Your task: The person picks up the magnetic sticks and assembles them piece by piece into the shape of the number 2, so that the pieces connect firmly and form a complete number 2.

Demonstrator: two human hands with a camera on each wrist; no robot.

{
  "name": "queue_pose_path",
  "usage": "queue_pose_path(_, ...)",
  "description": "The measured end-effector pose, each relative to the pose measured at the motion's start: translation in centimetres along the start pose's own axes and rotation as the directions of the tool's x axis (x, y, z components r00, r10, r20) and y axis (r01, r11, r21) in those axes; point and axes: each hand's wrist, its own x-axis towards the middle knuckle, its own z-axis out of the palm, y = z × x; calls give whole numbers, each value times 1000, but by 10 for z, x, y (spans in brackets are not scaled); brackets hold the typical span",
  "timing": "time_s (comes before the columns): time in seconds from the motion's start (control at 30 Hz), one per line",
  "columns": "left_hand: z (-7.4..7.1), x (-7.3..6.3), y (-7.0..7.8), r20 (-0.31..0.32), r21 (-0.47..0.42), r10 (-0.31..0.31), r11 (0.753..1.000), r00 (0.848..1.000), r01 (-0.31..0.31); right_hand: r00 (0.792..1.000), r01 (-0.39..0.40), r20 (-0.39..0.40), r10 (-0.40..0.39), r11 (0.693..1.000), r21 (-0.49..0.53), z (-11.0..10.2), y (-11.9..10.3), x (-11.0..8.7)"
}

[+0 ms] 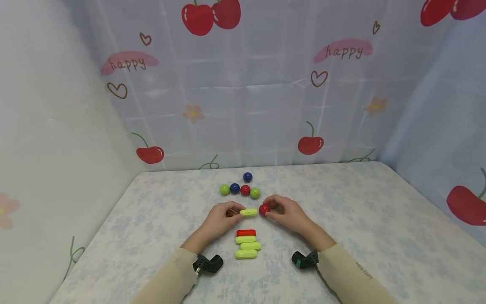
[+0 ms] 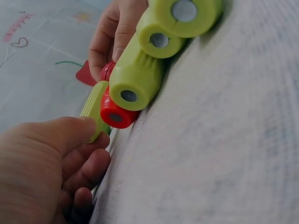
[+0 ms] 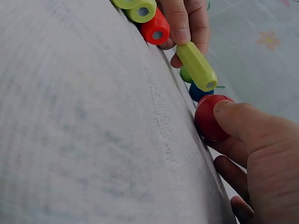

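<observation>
Head view: we find the left hand (image 1: 220,218) pinching a yellow-green rod (image 1: 249,213) beyond the red rod (image 1: 246,233) on the table (image 1: 163,211); the right hand (image 1: 288,213) pinches a red ball (image 1: 263,210), beyond and right of the red rod.

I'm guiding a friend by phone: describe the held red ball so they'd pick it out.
On the pale, blue-mottled tabletop, find the person's right hand. Its fingers pinch the glossy red ball, just beside the end of the yellow-green plastic rod held in the left hand. Unlike the other red ball, which sits in a row of four balls, this one is held.
</observation>
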Motion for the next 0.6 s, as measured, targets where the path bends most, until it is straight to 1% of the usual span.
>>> queue_pose_path(0.13, 0, 0, 1, -1, 5, 7, 1000, 1000, -7, 1000, 6, 7, -6, 1000, 23, -1, 1, -1)
queue_pose_path(0.23, 0, 0, 1, -2, 8, 24, 1000, 1000, -24, 1000, 14, 10, -14, 999, 28, -1, 1, -1)
queue_pose_path(0.37, 0, 0, 1, -4, 4, 27, 1000, 1000, -27, 1000, 28, 11, -28, 999, 39, -1, 2, -1)
queue_pose_path(0.5, 0, 0, 1, -8, -7, 7, 1000, 1000, -7, 999, 37, 14, -38, 998, 45, -1, 2, -2)
queue_pose_path(0.6, 0, -1, 1, -12, -33, -9, 999, 1000, 9, 999, 32, 18, -33, 998, 47, -1, 1, -2)
